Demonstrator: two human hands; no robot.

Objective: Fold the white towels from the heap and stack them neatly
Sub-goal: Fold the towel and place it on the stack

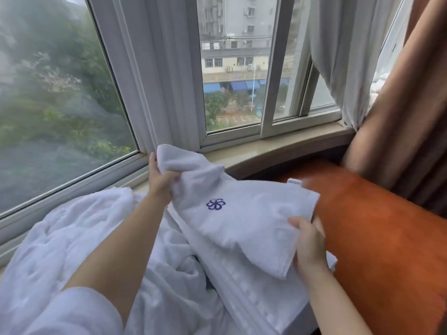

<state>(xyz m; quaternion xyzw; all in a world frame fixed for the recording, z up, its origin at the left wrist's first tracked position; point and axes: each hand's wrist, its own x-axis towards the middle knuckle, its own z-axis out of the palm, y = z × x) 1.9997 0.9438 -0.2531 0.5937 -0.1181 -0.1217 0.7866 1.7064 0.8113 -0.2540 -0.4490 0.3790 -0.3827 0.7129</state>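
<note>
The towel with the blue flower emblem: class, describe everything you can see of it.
The towel with the blue flower emblem is white, looks like soft terry, and carries a small blue pinwheel-like flower mark near its middle. A small label sticks up at its far right corner. It is held up, loosely draped and wrinkled, not yet neatly folded. The left hand grips its bunched upper end; the right hand holds its lower right edge. Below it lies the heap of white towels, beside an orange cushion.

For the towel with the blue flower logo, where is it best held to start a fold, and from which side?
By its two far ends, from the sides. The left hand grips the bunched far end of the logo towel; the right hand pinches the near edge. I would slide the right hand to the free corner beside the orange cushion, so the towel hangs flat.
</note>
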